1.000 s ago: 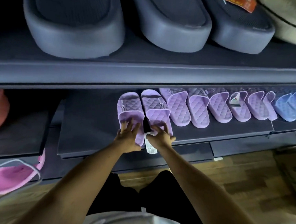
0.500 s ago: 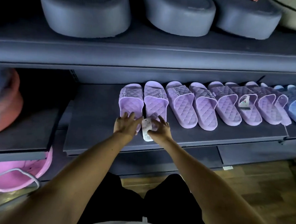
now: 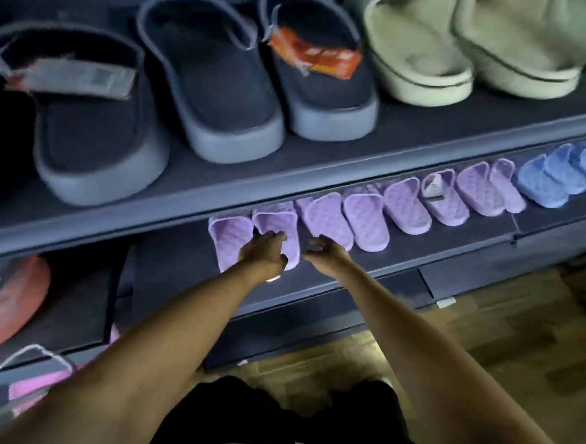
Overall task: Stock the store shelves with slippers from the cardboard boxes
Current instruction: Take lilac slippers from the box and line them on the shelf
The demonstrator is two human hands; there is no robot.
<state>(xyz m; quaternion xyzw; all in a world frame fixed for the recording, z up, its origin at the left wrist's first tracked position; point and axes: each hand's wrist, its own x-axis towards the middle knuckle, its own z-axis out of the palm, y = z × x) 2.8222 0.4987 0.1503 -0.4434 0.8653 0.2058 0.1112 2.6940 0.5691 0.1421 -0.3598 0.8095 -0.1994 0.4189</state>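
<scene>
A pair of lilac quilted slippers lies at the left end of a row on the dark lower shelf, toes tucked under the shelf above. My left hand rests on the heel ends of this pair, with its fingertips on the right-hand slipper. A white tag shows just below that wrist. My right hand hovers beside the pair with loosely curled fingers and holds nothing. More lilac slippers continue the row to the right. No cardboard box is in view.
Blue slippers end the row at the right. The upper shelf carries dark navy platform slippers and beige ones. An orange item and a pink slipper sit lower left. Wooden floor is below.
The pair has been pushed deeper under the upper shelf. My right hand has come off the slipper and moved right. The view has tilted up, showing more of the upper shelf.
</scene>
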